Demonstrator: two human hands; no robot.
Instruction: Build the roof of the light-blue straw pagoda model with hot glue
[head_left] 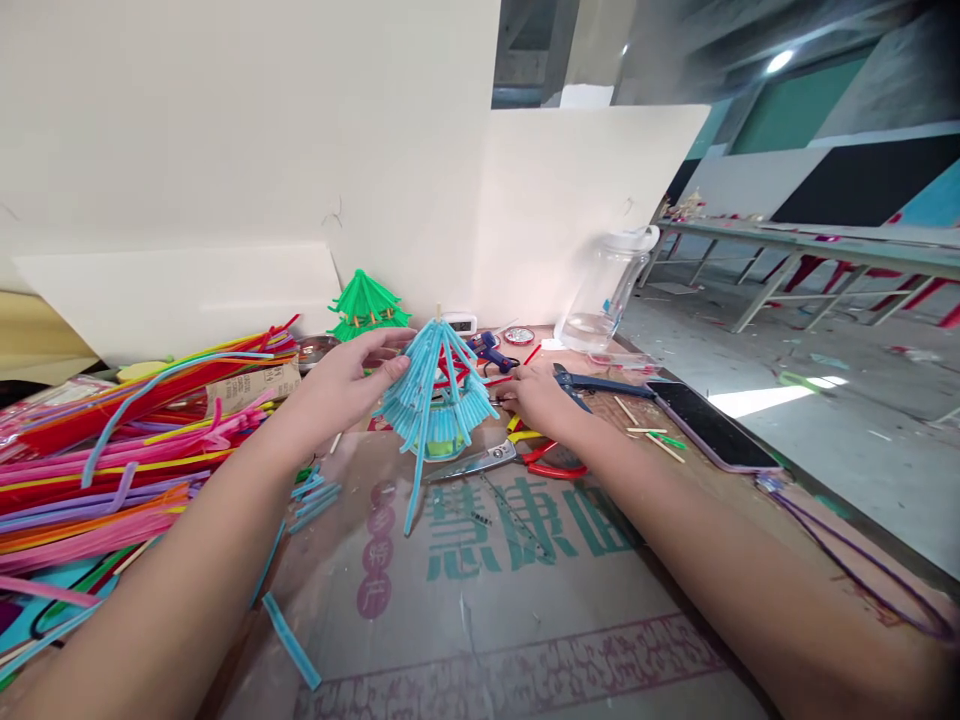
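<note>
A cone-shaped model roof (439,390) of light blue pipe cleaners stands in the middle, with a wooden stick tip on top and one long strand hanging down its front. My left hand (358,375) holds its left side, thumb in front and fingers partly hidden behind. To the right of the model, my right hand (544,400) is low over the table with its fingers curled together; what they pinch, if anything, is hidden. Scissors (495,458) with red handles lie just in front of that hand, beside yellow handles (521,432). A dark blue glue gun (491,352) lies behind it.
Bundles of coloured pipe cleaners (112,470) fill the left side. A green model roof (366,303) stands at the back. At right are a clear water jug (604,290), dark-handled pliers (600,383), small sticks (649,430) and a phone (709,425). Blue offcuts (291,640) lie in front.
</note>
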